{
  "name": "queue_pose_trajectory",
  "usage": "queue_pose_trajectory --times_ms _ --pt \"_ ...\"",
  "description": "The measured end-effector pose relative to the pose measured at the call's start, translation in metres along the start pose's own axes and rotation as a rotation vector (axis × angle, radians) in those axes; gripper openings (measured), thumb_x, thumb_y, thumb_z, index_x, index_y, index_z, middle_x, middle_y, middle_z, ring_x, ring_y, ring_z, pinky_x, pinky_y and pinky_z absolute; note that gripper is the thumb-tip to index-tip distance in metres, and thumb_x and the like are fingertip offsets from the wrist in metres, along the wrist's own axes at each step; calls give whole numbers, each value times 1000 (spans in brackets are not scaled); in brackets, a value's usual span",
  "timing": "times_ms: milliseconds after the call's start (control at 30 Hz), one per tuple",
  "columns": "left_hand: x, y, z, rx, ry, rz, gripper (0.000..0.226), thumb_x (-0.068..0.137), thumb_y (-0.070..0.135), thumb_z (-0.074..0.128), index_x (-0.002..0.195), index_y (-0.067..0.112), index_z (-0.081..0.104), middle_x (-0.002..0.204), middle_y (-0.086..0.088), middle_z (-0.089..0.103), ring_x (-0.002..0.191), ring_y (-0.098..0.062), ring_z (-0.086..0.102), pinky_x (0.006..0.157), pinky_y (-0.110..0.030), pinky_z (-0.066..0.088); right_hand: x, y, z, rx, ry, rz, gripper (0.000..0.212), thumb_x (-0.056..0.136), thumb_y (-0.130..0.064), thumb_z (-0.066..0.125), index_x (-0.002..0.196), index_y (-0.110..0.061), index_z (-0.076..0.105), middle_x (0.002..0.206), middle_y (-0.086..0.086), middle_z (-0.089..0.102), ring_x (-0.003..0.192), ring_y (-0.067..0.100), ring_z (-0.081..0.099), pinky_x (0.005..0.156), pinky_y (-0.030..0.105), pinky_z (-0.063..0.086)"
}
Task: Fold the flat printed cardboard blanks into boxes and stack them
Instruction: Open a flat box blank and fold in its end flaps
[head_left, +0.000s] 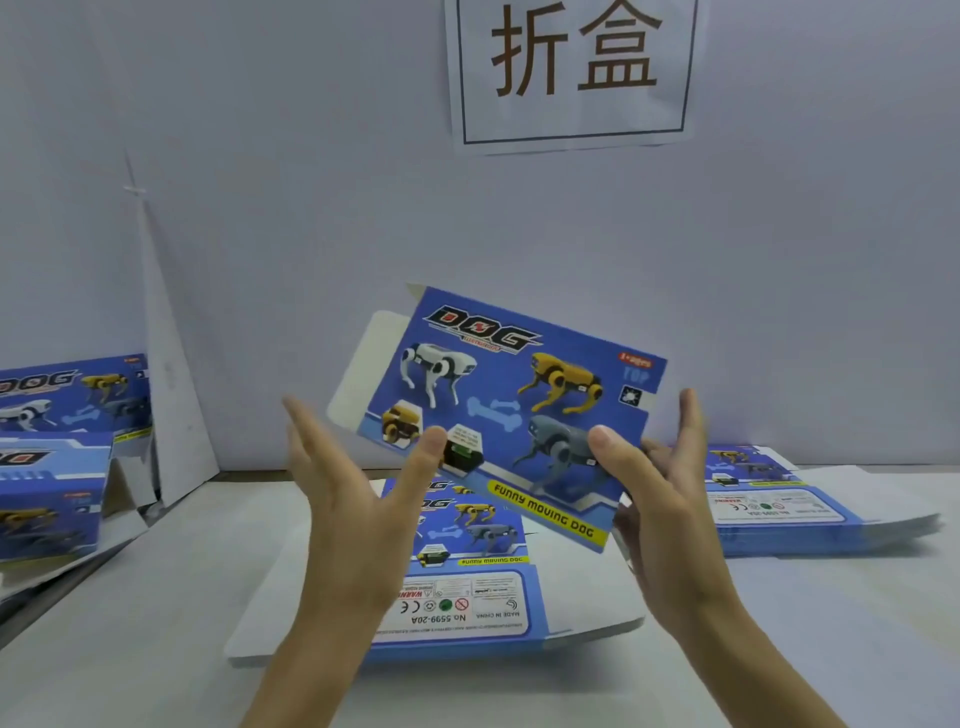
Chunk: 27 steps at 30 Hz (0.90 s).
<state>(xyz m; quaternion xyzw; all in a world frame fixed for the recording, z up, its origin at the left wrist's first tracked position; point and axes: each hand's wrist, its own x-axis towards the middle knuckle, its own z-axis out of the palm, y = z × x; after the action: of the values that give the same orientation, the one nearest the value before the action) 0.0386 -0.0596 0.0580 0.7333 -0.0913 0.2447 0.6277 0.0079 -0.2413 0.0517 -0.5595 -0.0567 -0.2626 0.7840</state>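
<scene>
One blank (519, 415) in the pinch of the right hand (670, 499), left hand (353, 499) wide; two blank piles (467, 597) (779, 499) and two boxes (52, 499) (93, 395) on the counter (156, 597).

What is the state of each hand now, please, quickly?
Left hand: open, fingers straight, thumb touching the blue printed cardboard blank.
Right hand: pinches that blank, thumb in front.

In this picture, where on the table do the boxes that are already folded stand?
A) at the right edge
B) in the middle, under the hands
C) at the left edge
C: the folded boxes stand at the left edge near the wall, while the middle pile and the right pile hold only flat blanks, and the right hand pinches one more flat blank in the air.
</scene>
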Motion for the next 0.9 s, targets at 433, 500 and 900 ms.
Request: queue_pose_trajectory --times_ms 433,500,900 --pt "16 -21 -17 -306 -454 17 91 48 30 89 127 33 45 108 6 71 96 -17 70 67 -22 57 18 0 -20 -244 -13 110 73 75 -39 63 143 -34 34 118 -5 59 112 13 58 93 35 45" --pt "14 -26 -17 -250 -579 8 97 51 25 88 135 37 41 116 7 68 104 -15 67 74 -26 57 19 -8 -24 -242 -16 70 62 74 -44 56 134 -33 47 117 -4 63 113 15 60 97 37 46" --pt "4 -27 4 -192 -524 -74 81 56 61 81 126 55 41 108 19 68 98 -5 67 69 -21 56 16 -9 -24 -266 -268 183 52 67 -48 65 114 -26 59 95 -12 73 88 5 69 74 27 52"
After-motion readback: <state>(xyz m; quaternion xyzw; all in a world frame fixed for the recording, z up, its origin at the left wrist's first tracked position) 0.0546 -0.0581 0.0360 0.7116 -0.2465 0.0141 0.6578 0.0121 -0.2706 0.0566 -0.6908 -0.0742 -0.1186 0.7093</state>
